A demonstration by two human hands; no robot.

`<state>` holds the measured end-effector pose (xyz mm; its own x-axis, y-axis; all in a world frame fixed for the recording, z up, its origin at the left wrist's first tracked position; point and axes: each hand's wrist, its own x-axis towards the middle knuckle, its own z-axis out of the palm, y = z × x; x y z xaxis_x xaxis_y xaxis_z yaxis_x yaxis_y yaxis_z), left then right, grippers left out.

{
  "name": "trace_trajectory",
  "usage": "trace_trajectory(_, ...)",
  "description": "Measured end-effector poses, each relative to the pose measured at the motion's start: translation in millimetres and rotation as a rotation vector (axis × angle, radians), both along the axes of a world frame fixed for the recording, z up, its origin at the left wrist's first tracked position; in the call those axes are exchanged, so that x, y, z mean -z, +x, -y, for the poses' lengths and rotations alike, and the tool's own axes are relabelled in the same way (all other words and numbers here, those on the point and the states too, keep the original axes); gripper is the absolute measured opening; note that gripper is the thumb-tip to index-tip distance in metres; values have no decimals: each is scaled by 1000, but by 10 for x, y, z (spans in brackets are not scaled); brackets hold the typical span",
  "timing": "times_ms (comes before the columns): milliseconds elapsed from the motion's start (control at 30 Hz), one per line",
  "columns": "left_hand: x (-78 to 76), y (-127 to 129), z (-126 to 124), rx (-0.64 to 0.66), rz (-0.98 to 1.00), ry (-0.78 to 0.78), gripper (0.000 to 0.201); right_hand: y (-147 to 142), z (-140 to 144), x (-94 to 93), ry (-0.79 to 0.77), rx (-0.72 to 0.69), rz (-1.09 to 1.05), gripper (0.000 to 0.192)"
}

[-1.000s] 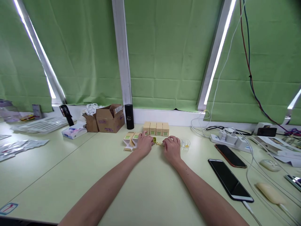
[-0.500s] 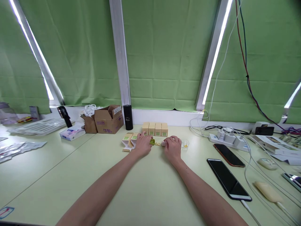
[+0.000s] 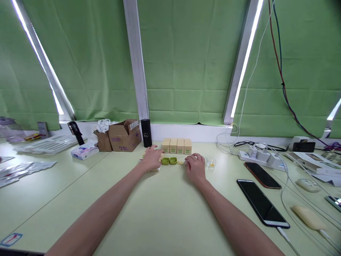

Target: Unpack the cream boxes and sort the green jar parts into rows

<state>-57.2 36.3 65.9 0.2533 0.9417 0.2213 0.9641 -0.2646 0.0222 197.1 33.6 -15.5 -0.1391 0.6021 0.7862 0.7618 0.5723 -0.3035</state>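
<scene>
A: What changed?

B: My left hand [image 3: 152, 159] slid left off the green twin-cup case [image 3: 169, 161], now uncovered, onto the flat cartons [image 3: 156, 167], fingers loosely spread, gripping nothing.

A: Case position?

B: On the counter [image 3: 165, 213] between my hands, long axis left-right. Right hand [image 3: 195, 166] curled; hold unclear.

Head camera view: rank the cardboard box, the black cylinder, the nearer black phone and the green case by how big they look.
1. Nearer black phone, though closeness to the camera inflates it.
2. Cardboard box.
3. Black cylinder.
4. Green case.
</scene>
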Motion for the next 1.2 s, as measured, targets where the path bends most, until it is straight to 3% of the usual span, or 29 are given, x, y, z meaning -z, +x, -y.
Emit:
trace_trajectory(233,135,95,-38,54,-12,28,50,-71,105,-20,-41,-134,332,41)
trace_trajectory(467,216,164,-123,70,-26,45,36,-103,146,-71,-83,-146,481,43)
trace_trajectory(833,225,177,-113,50,-24,51,40,-111,168,-99,-47,-169,475,40)
trace_trajectory(1200,136,-53,-38,-19,8,36,51,-68,75,-1,-44,-53,274,40)
